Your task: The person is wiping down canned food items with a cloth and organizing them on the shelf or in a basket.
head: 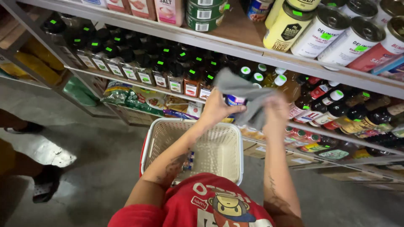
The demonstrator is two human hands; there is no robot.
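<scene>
A grey cloth sits at centre frame, bunched around a small jar of which only the bottom rim shows. The left hand grips the jar and cloth from below, fingers curled shut. The right hand clutches the cloth's hanging end, closed on it. Just behind, the middle shelf is packed with dark bottles, leaving little room. Below the forearms a cream basket stands open; a small item in it is hard to make out. Grey floor lies open at lower left. Cans at top right are cut off.
</scene>
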